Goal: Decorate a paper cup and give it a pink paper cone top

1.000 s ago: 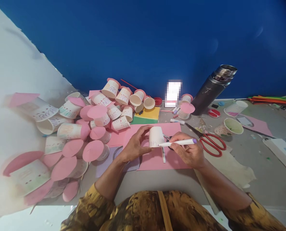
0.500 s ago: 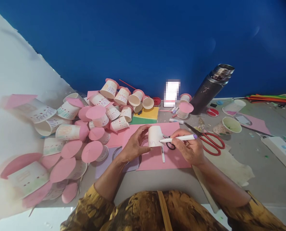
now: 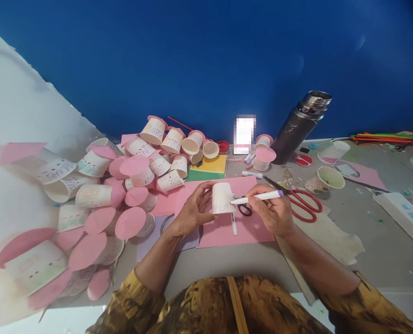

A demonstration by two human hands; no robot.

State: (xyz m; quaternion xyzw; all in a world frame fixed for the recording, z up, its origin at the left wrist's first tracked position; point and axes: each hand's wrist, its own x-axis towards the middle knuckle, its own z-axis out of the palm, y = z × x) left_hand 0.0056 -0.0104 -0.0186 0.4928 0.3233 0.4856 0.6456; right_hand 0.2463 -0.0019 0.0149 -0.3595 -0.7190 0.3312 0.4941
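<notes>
Between the two hands sits a white paper cup, rim down, purple squiggles near the rim. Left hand partly curled, gripping the cup's left side, thumb low by the rim. Right hand closed in a pinch on a white marker with purple end; tip at the cup's right side, contact can't be told. Cup is held above a pink paper sheet. Just beside it, partly hidden by cup and hand: black-handled scissors; a second marker lies on the sheet. Lavender paper under the left forearm side. Right of the right hand: red-handled scissors, then a cream scrap. Farther left, a heap of decorated paper cups, many with pink paper discs. Toward the blue wall: dark flask, tilted in view. Far right on the tabletop: white power strip.
</notes>
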